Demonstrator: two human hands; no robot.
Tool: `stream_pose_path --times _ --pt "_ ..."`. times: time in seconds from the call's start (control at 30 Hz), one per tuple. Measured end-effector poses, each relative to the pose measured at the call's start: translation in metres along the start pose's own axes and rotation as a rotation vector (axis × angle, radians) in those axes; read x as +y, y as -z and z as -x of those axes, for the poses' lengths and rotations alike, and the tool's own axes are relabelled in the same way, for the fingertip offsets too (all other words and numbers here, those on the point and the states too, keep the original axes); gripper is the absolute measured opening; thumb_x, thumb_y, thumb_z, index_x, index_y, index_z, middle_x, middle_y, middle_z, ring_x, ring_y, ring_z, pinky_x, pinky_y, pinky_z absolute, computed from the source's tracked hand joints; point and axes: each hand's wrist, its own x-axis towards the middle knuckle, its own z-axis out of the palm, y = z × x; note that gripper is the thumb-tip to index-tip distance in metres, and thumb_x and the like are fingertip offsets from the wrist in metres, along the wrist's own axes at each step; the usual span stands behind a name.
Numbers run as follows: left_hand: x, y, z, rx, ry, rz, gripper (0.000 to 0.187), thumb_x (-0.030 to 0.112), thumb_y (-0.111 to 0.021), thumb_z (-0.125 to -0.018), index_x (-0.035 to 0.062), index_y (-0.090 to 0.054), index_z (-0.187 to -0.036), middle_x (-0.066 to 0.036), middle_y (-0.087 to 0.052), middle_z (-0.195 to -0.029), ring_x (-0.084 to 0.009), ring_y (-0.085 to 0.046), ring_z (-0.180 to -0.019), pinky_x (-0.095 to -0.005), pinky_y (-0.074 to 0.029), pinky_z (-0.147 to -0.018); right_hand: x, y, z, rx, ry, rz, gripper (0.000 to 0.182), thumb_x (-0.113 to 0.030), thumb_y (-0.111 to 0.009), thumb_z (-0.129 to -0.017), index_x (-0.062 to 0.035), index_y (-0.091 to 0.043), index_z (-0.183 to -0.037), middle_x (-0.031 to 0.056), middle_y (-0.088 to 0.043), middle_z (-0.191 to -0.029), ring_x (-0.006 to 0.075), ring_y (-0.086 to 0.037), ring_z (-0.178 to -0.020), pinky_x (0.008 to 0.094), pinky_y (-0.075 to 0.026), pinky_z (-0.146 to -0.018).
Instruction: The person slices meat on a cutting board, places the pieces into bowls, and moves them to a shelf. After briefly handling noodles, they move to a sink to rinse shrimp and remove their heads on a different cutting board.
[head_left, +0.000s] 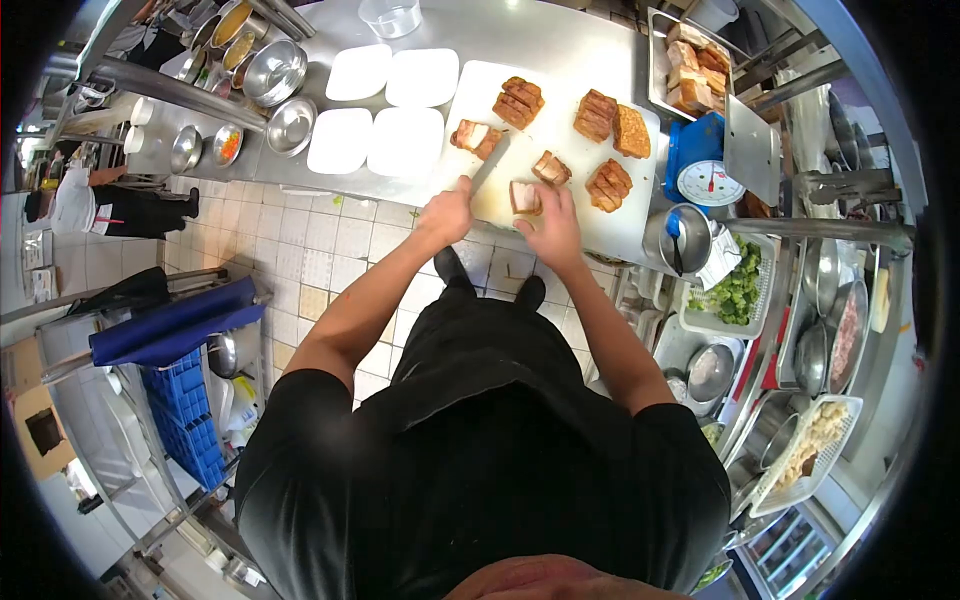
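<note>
My left hand (445, 214) is closed around the handle of a knife (491, 165), whose blade points up and to the right over a white cutting board (480, 95). The blade's tip lies beside a sliced chunk of crispy pork belly (475, 138). At the board's near edge, my right hand (553, 232) has its fingers bent against a pale-faced pork belly piece (524, 197). Just above those fingers sits a smaller pork chunk (551, 168). Further sliced pork portions (519, 102) and an uncut-looking browned block (631, 132) are spread across the board.
Several white square plates (406, 142) stand left of the board. To its right are a blue scale (695, 150), a steel pot (684, 236) and a basket of green vegetables (738, 290). A tray of pork blocks (695, 65) lies behind. Another person (120, 203) stands far left.
</note>
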Motion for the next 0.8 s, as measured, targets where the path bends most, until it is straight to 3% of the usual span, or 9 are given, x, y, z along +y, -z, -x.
stream_pose_path --times 0.07,0.13,0.27,0.37,0.47,0.57,0.8 --pt "-0.007 -0.001 -0.002 -0.003 0.040 -0.017 0.030 0.013 -0.043 -0.096 0.0057 -0.043 -0.125 -0.034 -0.068 -0.104 -0.0513 -0.067 -0.101 -0.0607 -0.051 -0.089 -0.013 -0.008 0.012 0.071 -0.219 -0.077 0.062 -0.018 -0.085 -0.075 -0.0010 -0.053 -0.125 0.0235 -0.053 -0.122 0.0421 -0.054 -0.116 0.0475 -0.046 -0.101" --pt "-0.011 -0.007 -0.006 0.024 0.022 -0.022 0.026 0.019 -0.042 -0.100 0.0060 -0.043 -0.123 -0.035 -0.067 -0.100 -0.0527 -0.066 -0.098 -0.0621 -0.049 -0.087 -0.020 -0.026 0.008 0.131 -0.214 -0.028 0.061 -0.020 -0.084 -0.076 0.0004 -0.051 -0.124 0.0246 -0.052 -0.121 0.0425 -0.055 -0.113 0.0493 -0.047 -0.098" --pt "-0.006 -0.006 0.000 0.040 0.024 -0.034 0.024 0.020 -0.042 -0.101 0.0052 -0.042 -0.121 -0.036 -0.067 -0.096 -0.0539 -0.065 -0.095 -0.0631 -0.048 -0.086 0.014 -0.060 -0.010 0.105 -0.090 -0.025 0.056 -0.023 -0.083 -0.078 -0.0029 -0.054 -0.120 0.0239 -0.051 -0.121 0.0428 -0.056 -0.112 0.0507 -0.050 -0.093" --pt "-0.014 -0.015 0.005 0.035 0.020 -0.056 0.023 0.018 -0.042 -0.101 0.0051 -0.041 -0.119 -0.036 -0.067 -0.095 -0.0546 -0.065 -0.094 -0.0638 -0.048 -0.085 0.023 -0.046 -0.009 -0.107 0.083 -0.144 0.048 -0.022 -0.082 -0.077 -0.0060 -0.058 -0.116 0.0211 -0.051 -0.120 0.0413 -0.057 -0.110 0.0503 -0.051 -0.090" --pt "-0.008 -0.010 0.014 0.048 0.018 -0.046 0.022 0.017 -0.043 -0.100 0.0055 -0.041 -0.119 -0.036 -0.067 -0.094 -0.0544 -0.066 -0.093 -0.0638 -0.049 -0.083 -0.004 -0.012 -0.013 -0.091 0.087 -0.145 0.043 -0.019 -0.081 -0.075 -0.0082 -0.060 -0.111 0.0160 -0.053 -0.116 0.0382 -0.060 -0.109 0.0481 -0.053 -0.089" --pt "0.026 0.006 0.046 0.009 0.010 -0.019 0.024 0.015 -0.045 -0.099 0.0045 -0.041 -0.120 -0.036 -0.067 -0.093 -0.0543 -0.066 -0.093 -0.0635 -0.050 -0.083 0.003 -0.014 -0.016 0.019 0.254 0.019 0.043 -0.020 -0.082 -0.072 -0.0064 -0.060 -0.106 0.0133 -0.055 -0.110 0.0378 -0.060 -0.105 0.0469 -0.053 -0.088" --pt "0.039 -0.003 0.078 -0.074 0.067 -0.111 0.026 0.010 -0.048 -0.094 0.0026 -0.043 -0.118 -0.035 -0.068 -0.094 -0.0524 -0.068 -0.093 -0.0615 -0.052 -0.083 0.014 -0.019 -0.039 -0.246 0.186 0.010 0.037 -0.019 -0.080 -0.069 -0.0066 -0.061 -0.098 0.0120 -0.056 -0.105 0.0337 -0.062 -0.100 0.0447 -0.054 -0.085"
